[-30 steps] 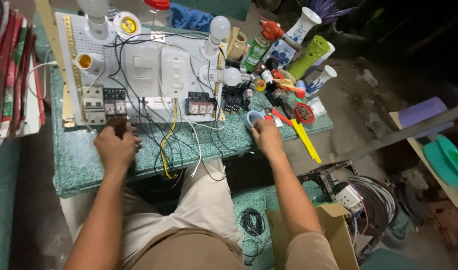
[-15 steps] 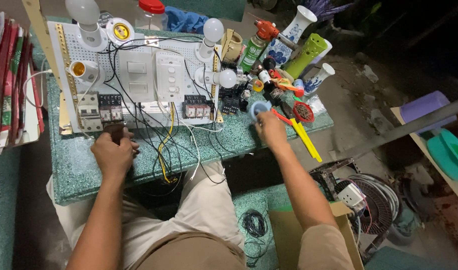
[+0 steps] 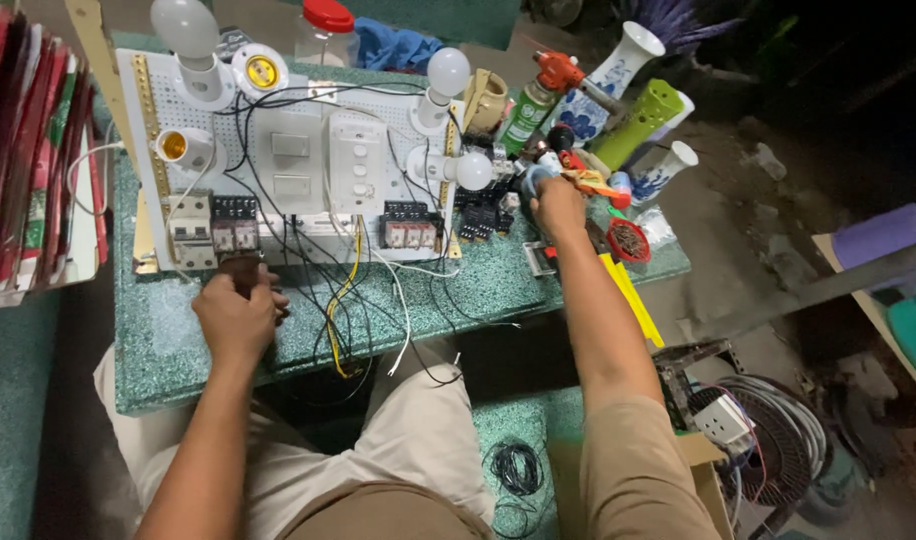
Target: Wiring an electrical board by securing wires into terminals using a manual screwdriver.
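Note:
A white perforated board (image 3: 308,110) lies on the green speckled table (image 3: 178,340), fitted with bulbs, lamp holders, switches (image 3: 323,160), black relay blocks (image 3: 406,225) and loose black, yellow and white wires (image 3: 363,300). My left hand (image 3: 240,318) rests on the table at the board's front edge, closed around a dark brown tool handle (image 3: 241,268) just below the left relay blocks. My right hand (image 3: 558,205) reaches to the board's right side among scattered tools, its fingers closed on a small pale blue roll (image 3: 531,178) beside a lying bulb (image 3: 470,170).
Vases (image 3: 618,65), a green spray can with an orange top (image 3: 533,100), a yellow-handled tool (image 3: 633,300) and a red round tin (image 3: 628,240) crowd the table's right end. Red books (image 3: 28,150) stand at left. A wire coil (image 3: 518,465), a fan (image 3: 768,440) and a cardboard box lie on the floor.
My right hand has moved away from me toward the tools at the board's right side, carrying the blue roll. My left hand has barely shifted.

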